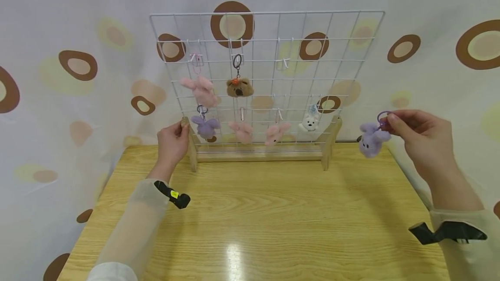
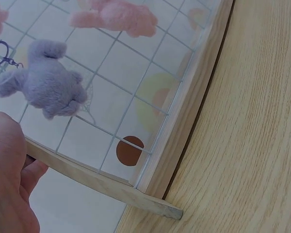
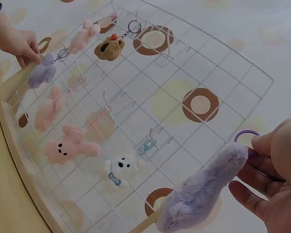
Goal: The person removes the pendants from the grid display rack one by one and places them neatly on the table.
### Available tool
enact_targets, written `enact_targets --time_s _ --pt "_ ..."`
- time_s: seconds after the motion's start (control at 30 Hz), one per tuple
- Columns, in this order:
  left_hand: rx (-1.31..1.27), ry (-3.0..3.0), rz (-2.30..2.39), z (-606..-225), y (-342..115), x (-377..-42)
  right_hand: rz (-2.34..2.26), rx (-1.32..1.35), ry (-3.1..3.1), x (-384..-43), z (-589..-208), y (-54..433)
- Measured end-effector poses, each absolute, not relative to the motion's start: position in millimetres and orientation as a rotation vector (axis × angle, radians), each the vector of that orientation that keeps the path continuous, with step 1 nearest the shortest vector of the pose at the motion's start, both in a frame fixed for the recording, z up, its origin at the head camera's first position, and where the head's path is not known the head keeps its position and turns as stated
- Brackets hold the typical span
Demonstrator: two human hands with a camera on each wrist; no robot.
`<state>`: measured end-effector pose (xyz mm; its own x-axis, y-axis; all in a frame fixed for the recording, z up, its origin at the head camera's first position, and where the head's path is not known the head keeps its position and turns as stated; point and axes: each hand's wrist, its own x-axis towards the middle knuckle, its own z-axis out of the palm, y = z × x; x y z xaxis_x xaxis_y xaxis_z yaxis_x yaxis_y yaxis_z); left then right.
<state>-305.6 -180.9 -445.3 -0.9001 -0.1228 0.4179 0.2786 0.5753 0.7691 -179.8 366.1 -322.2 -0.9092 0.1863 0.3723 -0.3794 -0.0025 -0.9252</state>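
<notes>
My right hand (image 1: 425,135) pinches the purple ring of a lilac plush bunny keychain (image 1: 371,141), which dangles right of a white wire grid rack (image 1: 265,79). With thumb and fingers my left hand (image 1: 173,144) grips the top of the rack's left wooden foot (image 1: 191,153). Just beside that hand a second lilac plush (image 2: 53,85) hangs on the grid. The upper row holds a large pink plush (image 1: 203,91) and a brown bear keychain (image 1: 239,88). Lower down hang two pink plushes (image 1: 242,132) and a white bear (image 1: 310,122).
An unused double hook (image 1: 283,63) sticks out at the grid's upper right. The rack stands at the back of a wooden table (image 1: 258,211), before a patterned curtain (image 1: 105,55). Its right wooden foot (image 1: 331,144) is near the hanging white bear.
</notes>
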Motion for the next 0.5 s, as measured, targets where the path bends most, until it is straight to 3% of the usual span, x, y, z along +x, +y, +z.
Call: enact_targets --time_s 0.5 --pt "-0.141 -2.403 -1.321 -443 -183 -304 1.908 -0.022 -2.024 -168 -364 397"
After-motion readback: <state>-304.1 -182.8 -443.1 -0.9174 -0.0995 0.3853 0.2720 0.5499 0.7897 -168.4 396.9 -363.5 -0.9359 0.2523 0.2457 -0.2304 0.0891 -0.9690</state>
